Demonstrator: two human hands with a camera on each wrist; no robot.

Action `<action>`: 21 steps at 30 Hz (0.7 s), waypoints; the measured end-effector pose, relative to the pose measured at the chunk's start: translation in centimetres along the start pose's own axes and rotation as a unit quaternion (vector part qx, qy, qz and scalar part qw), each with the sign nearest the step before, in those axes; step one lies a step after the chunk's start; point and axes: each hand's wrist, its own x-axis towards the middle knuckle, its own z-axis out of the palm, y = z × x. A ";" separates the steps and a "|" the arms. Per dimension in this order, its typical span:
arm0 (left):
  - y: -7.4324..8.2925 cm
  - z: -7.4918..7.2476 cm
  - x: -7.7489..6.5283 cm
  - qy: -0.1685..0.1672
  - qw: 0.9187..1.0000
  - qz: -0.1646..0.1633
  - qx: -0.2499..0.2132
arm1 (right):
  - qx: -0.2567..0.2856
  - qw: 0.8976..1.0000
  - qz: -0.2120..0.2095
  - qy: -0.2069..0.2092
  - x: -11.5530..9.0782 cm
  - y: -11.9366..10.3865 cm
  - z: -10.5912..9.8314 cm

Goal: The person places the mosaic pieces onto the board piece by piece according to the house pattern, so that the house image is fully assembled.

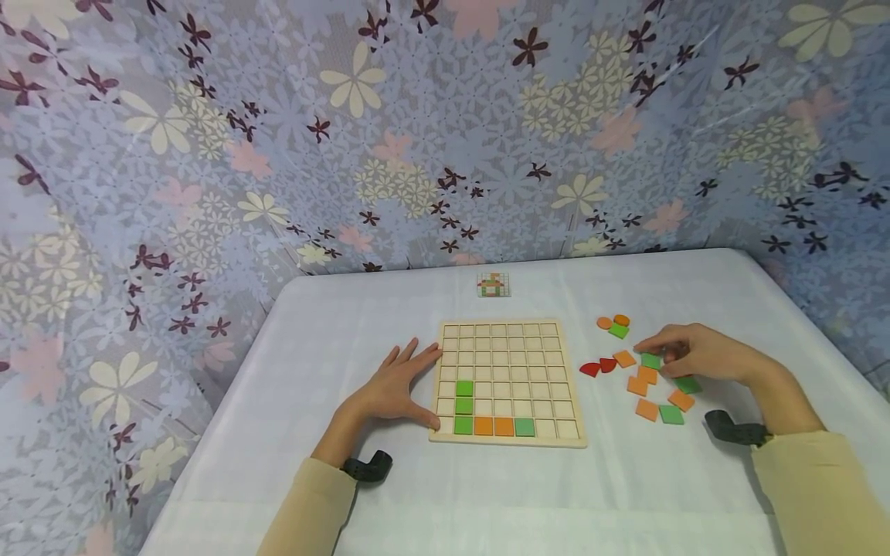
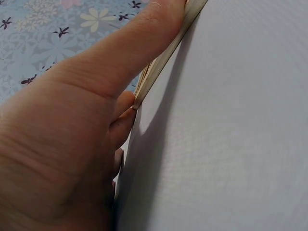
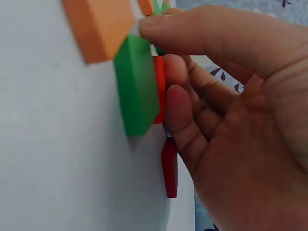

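A wooden grid board [image 1: 518,371] lies flat on the table. In its lower left part sit several green and orange square tiles [image 1: 484,426], forming an L shape. The left hand [image 1: 392,390] is spread at the board's left side, its thumb and a fingertip touching the edge; the left wrist view shows the thumb against the board's rim [image 2: 161,62]. Over the loose tiles at the right hovers the right hand [image 1: 709,355], fingers bent, thumb and forefinger apart around a green tile [image 1: 650,361]. Beside those fingers, the right wrist view shows a green tile [image 3: 137,86] and an orange tile [image 3: 101,29].
Two red curved-edged pieces [image 1: 590,369] lie just right of the board. Behind them are two orange round pieces [image 1: 605,323] and a green tile [image 1: 619,330]. Several orange and green squares [image 1: 647,409] are scattered nearer. A small pattern card [image 1: 494,285] lies behind the board.
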 end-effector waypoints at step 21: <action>-0.3 0.3 0.1 -0.003 1.000 -0.006 -0.001 | -0.028 0.999 -0.003 0.020 0.3 0.0 0.2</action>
